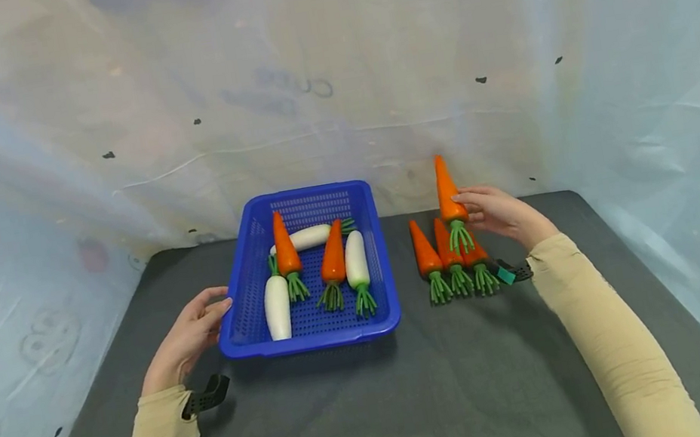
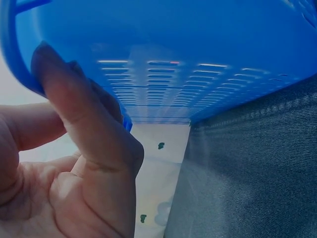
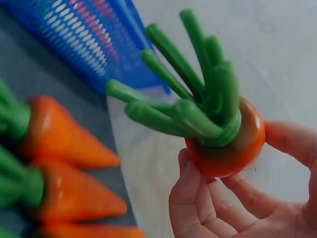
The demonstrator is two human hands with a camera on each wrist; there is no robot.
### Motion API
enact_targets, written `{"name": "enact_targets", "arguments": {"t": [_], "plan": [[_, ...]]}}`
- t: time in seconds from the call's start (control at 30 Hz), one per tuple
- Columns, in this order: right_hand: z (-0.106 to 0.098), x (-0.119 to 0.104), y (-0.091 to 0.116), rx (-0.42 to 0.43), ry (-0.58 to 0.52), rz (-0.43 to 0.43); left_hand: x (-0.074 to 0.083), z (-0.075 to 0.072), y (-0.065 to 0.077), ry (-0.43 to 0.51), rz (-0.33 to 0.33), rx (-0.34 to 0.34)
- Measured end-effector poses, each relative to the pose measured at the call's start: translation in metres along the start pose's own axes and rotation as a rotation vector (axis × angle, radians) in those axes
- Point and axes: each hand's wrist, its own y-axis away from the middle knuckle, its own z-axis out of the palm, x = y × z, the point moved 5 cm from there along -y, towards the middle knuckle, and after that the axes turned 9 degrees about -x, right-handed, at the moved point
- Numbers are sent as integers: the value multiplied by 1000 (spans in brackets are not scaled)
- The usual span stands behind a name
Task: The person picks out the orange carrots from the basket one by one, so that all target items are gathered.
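Note:
My right hand (image 1: pixel 496 210) pinches an orange carrot (image 1: pixel 447 192) near its thick end, with the tip pointing up in the head view. Up close in the right wrist view, its green stems (image 3: pixel 213 109) stand towards the camera. Three more carrots (image 1: pixel 426 252) lie side by side on the table just below that hand. At the left side of a blue plastic basket (image 1: pixel 314 341), my left hand (image 1: pixel 193 335) grips the rim. Inside the basket are two carrots (image 1: pixel 331 256) and three white radishes (image 1: pixel 278 306) with green stems.
A dark grey table (image 1: pixel 367 414) lies under everything. Pale plastic sheeting (image 1: pixel 365 55) with small dark marks hangs behind it and along both sides. Each wrist carries a dark strap (image 1: pixel 203 400).

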Motion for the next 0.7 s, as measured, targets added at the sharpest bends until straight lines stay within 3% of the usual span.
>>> {"name": "enact_targets", "arguments": {"t": [0.3, 0.47, 0.7], "plan": [[-32, 25, 22, 18, 37, 33, -3, 0, 1, 7, 7, -3], [-49, 39, 30, 54, 78, 100, -2, 0, 1, 10, 14, -7], [-62, 57, 35, 35, 155, 163, -2, -1, -1, 6, 13, -4]]}}
